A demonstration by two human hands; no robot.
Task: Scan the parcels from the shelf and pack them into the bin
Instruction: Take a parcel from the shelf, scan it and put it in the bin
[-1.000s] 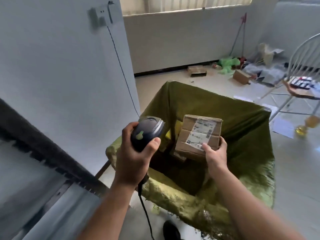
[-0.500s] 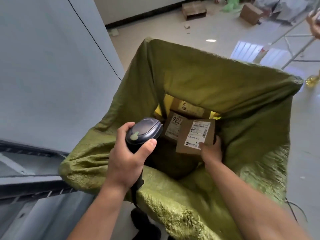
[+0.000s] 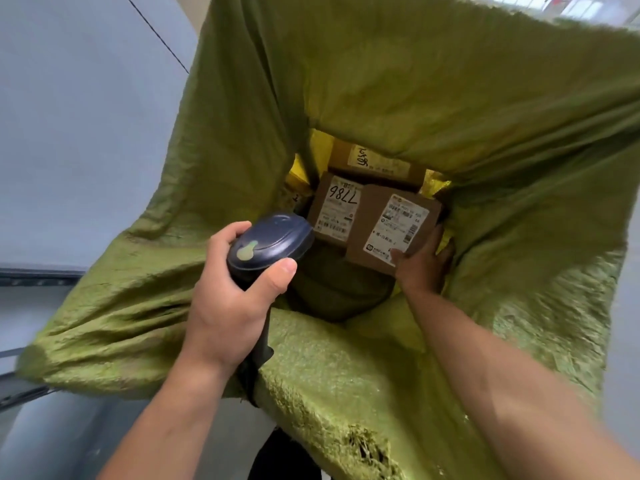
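– Now, left hand [image 3: 225, 306]: status?
– Grip closed round a dark handheld scanner [image 3: 266, 247]. The thumb lies along the right side of its head and the fingers wrap the left side. A pale green button [image 3: 246, 251] shows on top. The scanner sits above the near part of the bin [image 3: 485, 133].
– Right hand?
– The right hand [image 3: 424, 265] reaches down inside the bin. Grip closed on a brown cardboard parcel [image 3: 391, 226]: thumb on the label face at the near corner, fingers round the right edge.
– Parcel position?
– Low inside the bin, label face up, tilted. Its left edge overlaps a second parcel [image 3: 334, 209], hand-marked 7786. Underside hidden, so I cannot tell whether it rests on anything.
– Other contents?
– A third parcel [image 3: 377, 162] lies behind those two. It has a white label with handwriting and is partly covered by a fold of the bin's far wall. Yellow bag material [image 3: 320, 143] shows on both sides of it.
– The bin itself?
– Green woven sack, mouth wide open, walls creased. There is a frayed tear [image 3: 367, 448] in the near rim.
– Surroundings?
– Grey wall [image 3: 86, 133] at left, with a thin black cable [image 3: 156, 32] running diagonally across it. A dark metal rail [image 3: 34, 273] sits low at left, blurred.
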